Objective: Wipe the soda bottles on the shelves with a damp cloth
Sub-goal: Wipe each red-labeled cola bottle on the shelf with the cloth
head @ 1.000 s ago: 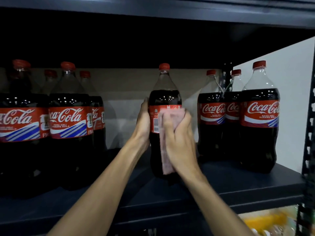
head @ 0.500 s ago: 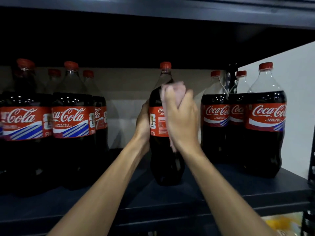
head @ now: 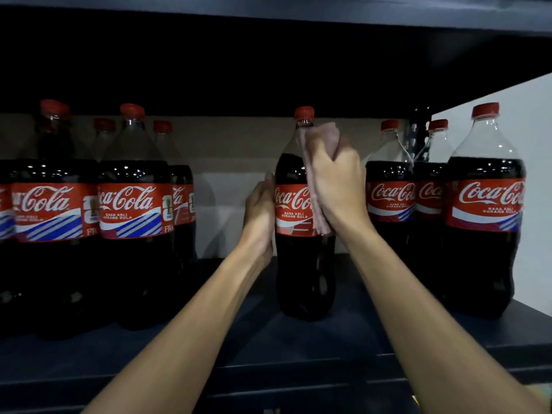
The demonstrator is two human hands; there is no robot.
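A dark blue-grey metal shelf board (head: 298, 348) runs across the view, with the underside of a second dark shelf (head: 268, 7) above it. A pale wall (head: 534, 121) shows at the far right.

A left-hand cluster of large clear plastic cola bottles with red labels and red caps (head: 131, 219) stands upright on the board. A right-hand cluster of the same bottles (head: 484, 210) stands at the other side. Between them, apart from both clusters, one dark cola bottle with a red and white label (head: 301, 279) stands upright on the board by itself.

The person's bare forearms reach up from the bottom edge to this middle bottle. The left hand (head: 258, 213) holds the bottle's left flank at label height, palm against the plastic and thumb up along the side. Its fingers go round the back, out of sight. The right hand (head: 337, 186) is curled tightly round a bunched pale pink cloth (head: 321, 138) and presses it to the bottle's right shoulder and upper label.

The cloth bulges out above the knuckles, beside the neck. A strip of it hangs below the palm, over the right part of the label. The bottle's red screw cap (head: 304, 112) stands just above the cloth and to its left, uncovered.
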